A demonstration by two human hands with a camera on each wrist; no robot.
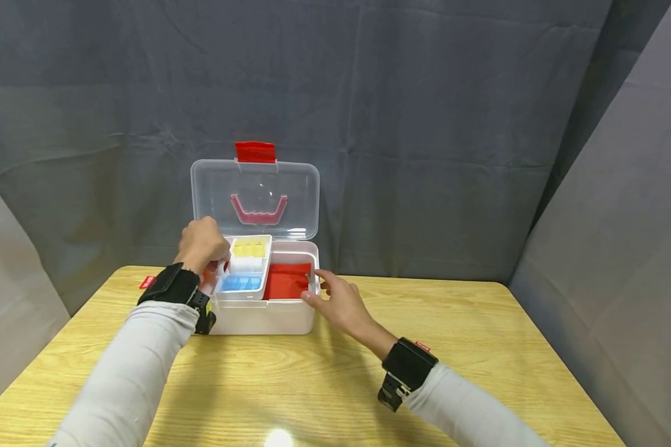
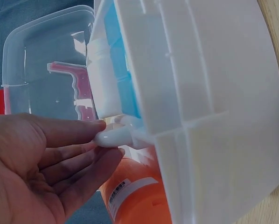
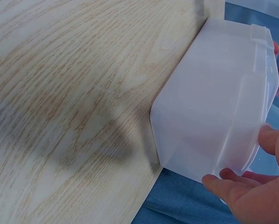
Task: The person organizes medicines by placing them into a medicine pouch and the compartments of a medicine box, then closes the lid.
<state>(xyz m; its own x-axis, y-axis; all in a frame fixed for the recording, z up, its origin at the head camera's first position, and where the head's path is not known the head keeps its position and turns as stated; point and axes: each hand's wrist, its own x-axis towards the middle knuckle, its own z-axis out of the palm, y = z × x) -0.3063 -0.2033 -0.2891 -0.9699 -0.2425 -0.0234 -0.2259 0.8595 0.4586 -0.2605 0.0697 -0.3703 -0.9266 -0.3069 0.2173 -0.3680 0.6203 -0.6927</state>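
Note:
A white storage box stands on the table with its clear lid raised. At its left side, my left hand pinches a small white round-ended object between thumb and fingertips; I cannot tell its kind. Beside that hand, the white tray sits over the left part of the box. It carries a yellow pill case, a white bottle and a blue pill case. My right hand holds the box's right front corner, thumb at the rim and fingers along the outer wall.
A red pouch lies in the box's right part. An orange bottle with a barcode label sits below the left hand. The lid has a pink handle and a red latch. Grey cloth hangs behind the wooden table.

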